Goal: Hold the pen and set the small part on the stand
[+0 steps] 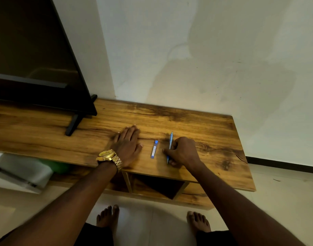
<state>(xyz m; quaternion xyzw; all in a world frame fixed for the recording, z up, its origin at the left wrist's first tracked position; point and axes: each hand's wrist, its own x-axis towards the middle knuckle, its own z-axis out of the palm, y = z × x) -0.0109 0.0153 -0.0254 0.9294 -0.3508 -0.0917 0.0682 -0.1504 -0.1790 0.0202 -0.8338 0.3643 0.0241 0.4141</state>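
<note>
Left hand (128,144) lay flat on table (196,121); right hand (183,150) gripped blue pencil (170,141). Lead tube (154,149) between hands, capped, looked untouched; refill not begun.

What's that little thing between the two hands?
In the head view, a small blue-capped tube lies on the wooden top between the flat left hand and the right hand holding a blue pen.

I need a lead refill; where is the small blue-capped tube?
In the head view, the tube lies on the wooden stand, between the left hand and right hand.
</note>
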